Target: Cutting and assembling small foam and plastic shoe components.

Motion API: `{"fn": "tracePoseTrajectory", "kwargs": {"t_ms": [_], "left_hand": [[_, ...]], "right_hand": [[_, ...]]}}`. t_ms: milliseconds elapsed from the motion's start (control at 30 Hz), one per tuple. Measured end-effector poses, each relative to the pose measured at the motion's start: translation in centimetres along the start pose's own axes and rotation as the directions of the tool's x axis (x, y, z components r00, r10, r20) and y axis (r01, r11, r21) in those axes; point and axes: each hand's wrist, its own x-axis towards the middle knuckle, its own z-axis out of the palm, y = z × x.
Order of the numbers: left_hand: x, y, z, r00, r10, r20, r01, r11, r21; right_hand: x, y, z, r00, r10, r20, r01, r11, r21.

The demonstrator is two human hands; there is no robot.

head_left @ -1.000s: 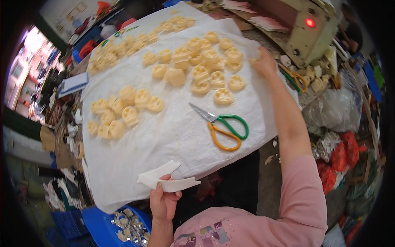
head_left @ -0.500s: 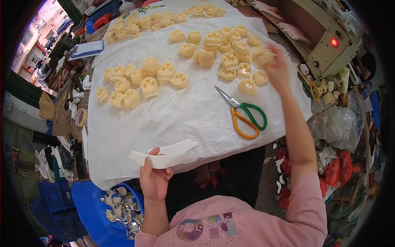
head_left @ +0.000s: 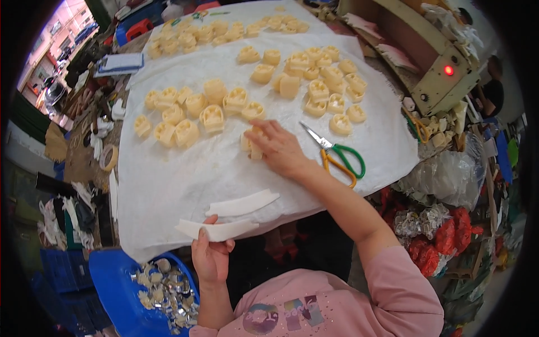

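Observation:
My left hand (head_left: 211, 258) is closed on a curved white strip (head_left: 216, 231), pinching it at the table's near edge. Just beyond it a second white strip (head_left: 241, 203) lies flat on the cloth. My right hand (head_left: 276, 147) reaches across the middle, its fingers around a cream ring-shaped piece (head_left: 247, 144) resting on the cloth, partly hidden by the fingers. Close by is a group of similar cream pieces (head_left: 186, 133). Scissors (head_left: 331, 151) with one green and one yellow handle lie right of the hand, partly behind my forearm.
A white cloth (head_left: 163, 196) covers the table. More cream pieces (head_left: 318, 90) sit at right and along the far side. A machine box (head_left: 443, 78) with a red light stands at far right. A blue tub (head_left: 120, 292) of shiny scraps is at lower left.
My right hand has moved left and nearer, from the right-hand cluster to the middle, and now grips a cream piece there. The left hand keeps its strip; the other strip now lies apart from it.

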Motion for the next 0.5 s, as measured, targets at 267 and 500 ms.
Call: {"fn": "tracePoseTrajectory", "kwargs": {"t_ms": [267, 500], "left_hand": [[-0.5, 0.0, 0.8, 1.0, -0.017, -0.021, 0.017, 1.0, -0.004], [-0.6, -0.1, 0.9, 0.999, -0.005, -0.037, 0.004, 1.0, -0.005]], "right_hand": [[-0.7, -0.8, -0.8, 0.99, 0.075, 0.116, -0.088, 0.99, 0.11], [-0.9, -0.8, -0.7, 0.994, 0.07, 0.082, -0.077, 0.994, 0.082]]}}
